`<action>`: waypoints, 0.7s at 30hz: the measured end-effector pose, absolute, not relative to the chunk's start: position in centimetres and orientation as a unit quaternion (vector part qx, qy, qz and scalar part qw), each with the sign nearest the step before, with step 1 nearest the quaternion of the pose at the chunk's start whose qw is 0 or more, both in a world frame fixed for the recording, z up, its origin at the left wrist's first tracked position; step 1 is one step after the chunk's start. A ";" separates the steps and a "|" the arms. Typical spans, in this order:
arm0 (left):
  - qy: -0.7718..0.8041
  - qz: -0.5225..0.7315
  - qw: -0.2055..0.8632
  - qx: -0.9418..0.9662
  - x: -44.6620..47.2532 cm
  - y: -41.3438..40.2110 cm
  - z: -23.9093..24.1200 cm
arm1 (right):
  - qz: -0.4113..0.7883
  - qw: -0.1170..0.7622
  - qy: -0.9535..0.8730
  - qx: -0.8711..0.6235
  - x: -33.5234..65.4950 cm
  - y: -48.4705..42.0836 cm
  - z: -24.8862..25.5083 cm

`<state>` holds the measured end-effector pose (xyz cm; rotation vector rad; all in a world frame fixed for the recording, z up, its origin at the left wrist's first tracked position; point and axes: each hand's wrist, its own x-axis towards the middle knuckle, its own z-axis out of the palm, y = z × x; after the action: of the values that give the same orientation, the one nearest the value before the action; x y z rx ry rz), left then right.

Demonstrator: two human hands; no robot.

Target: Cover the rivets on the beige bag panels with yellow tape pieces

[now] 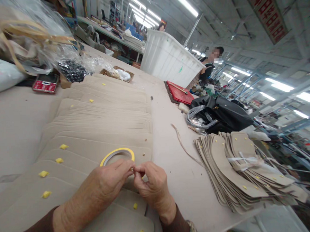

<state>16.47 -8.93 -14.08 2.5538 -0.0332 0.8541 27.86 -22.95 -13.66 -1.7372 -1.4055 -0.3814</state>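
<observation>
My left hand point(109, 182) and my right hand point(152, 185) meet fingertip to fingertip over a row of overlapping beige leather pieces point(98, 132). Both are pinched together on a roll of yellow tape point(117, 153), which rests just beyond the fingers. The left hand's fingers touch the roll's near edge; the right hand pinches what looks like the tape's end. Small yellow tape squares point(43, 173) mark the left ends of the nearest pieces. Small metal studs point(143, 153) sit near their right ends.
A fanned stack of beige pieces point(241, 167) tied with white ribbon lies at the right table edge. Behind it are a black bag point(222, 116), a red mat point(179, 92) and a white bin point(167, 56). A red calculator point(45, 83) and plastic bags sit far left. A person stands behind the bin.
</observation>
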 end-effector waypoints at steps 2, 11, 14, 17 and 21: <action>-0.003 0.294 0.208 0.933 16.5 -8.9 -14.0 | -0.132 0.450 -0.526 -0.710 27.6 -22.8 -13.6; -0.011 0.329 0.164 0.930 17.5 -8.9 -15.6 | 0.261 0.600 -0.194 -0.731 27.3 -21.8 -12.3; -0.011 0.351 0.173 0.920 17.6 -8.9 -15.6 | 0.251 0.603 -0.187 -0.734 27.3 -21.5 -12.2; -0.007 0.361 0.169 0.917 17.5 -8.8 -15.6 | 0.237 0.604 -0.188 -0.738 27.3 -21.2 -12.1; -0.005 0.364 0.218 0.906 17.6 -8.7 -15.7 | 0.290 0.617 -0.156 -0.715 27.1 -21.0 -11.9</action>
<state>17.57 -8.71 -15.65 2.5079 -0.0136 1.0079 27.08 -21.05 -11.88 -1.6455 -0.3581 0.6682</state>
